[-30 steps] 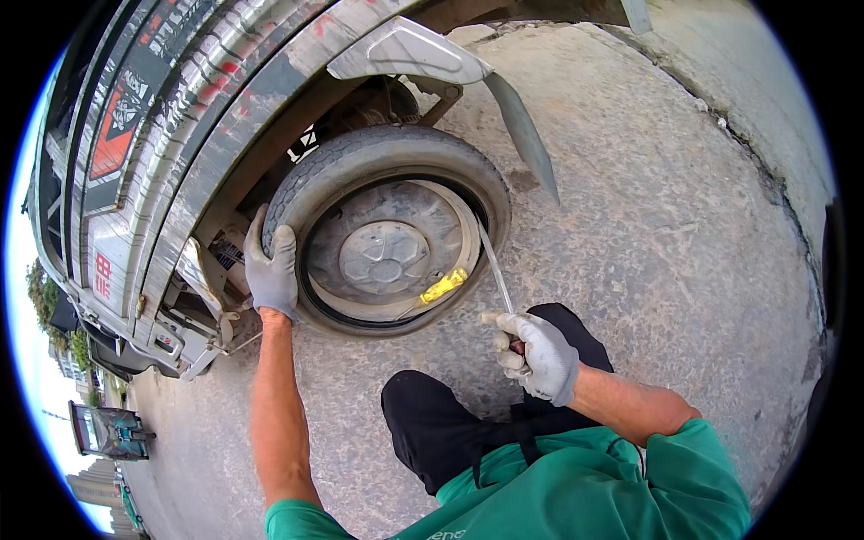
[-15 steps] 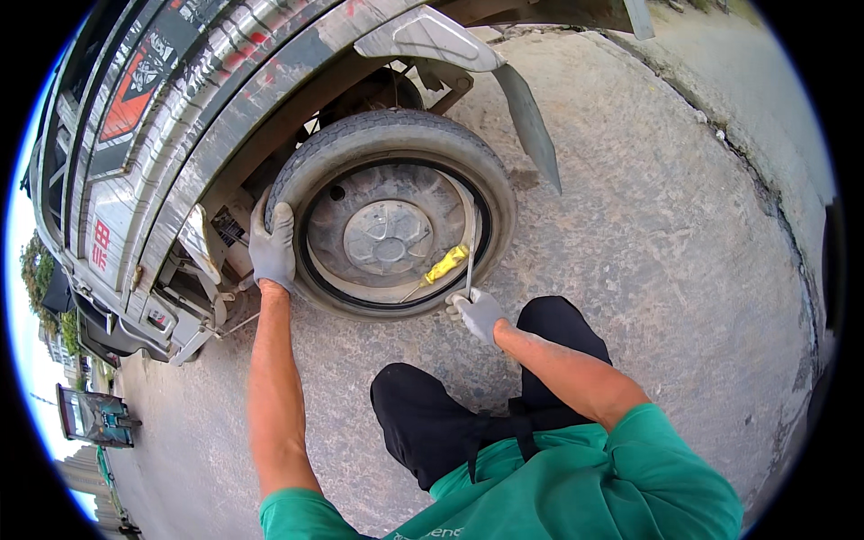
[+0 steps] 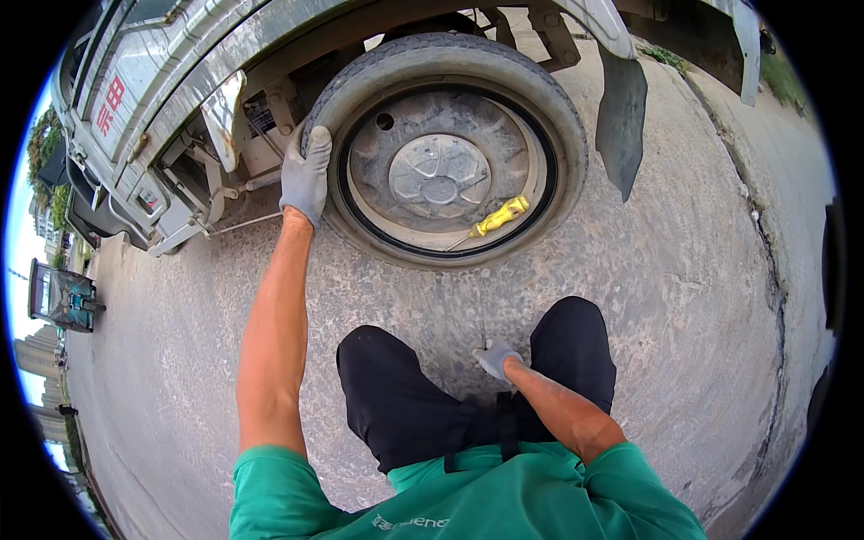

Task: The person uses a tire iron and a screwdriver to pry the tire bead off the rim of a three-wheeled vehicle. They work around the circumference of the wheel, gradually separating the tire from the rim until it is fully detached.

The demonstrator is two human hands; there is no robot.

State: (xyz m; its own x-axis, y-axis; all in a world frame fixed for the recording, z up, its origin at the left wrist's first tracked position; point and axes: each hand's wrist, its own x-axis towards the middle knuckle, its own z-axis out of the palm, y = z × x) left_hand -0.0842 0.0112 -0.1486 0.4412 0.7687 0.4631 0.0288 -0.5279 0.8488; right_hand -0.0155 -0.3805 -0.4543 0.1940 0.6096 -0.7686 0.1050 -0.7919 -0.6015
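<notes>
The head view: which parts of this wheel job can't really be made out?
- Right hand: low between the knees; whether it holds anything cannot be told.
- Screwdriver tip: too thin to tell where it ends at the rim's edge.
- Tyre top: hidden under the truck body.
- Left hand: fingertips curl out of sight over the tyre.

Person, head view downward. Left hand (image 3: pixel 306 175): grey knit work glove, cuff ending at the wrist. Right hand (image 3: pixel 497 358): matching grey glove. Forearms bare. Shirt (image 3: pixel 468 504): green, short sleeves, small pale lettering on the chest. Trousers (image 3: pixel 405 405): black, with a black strap at the waist.
</notes>
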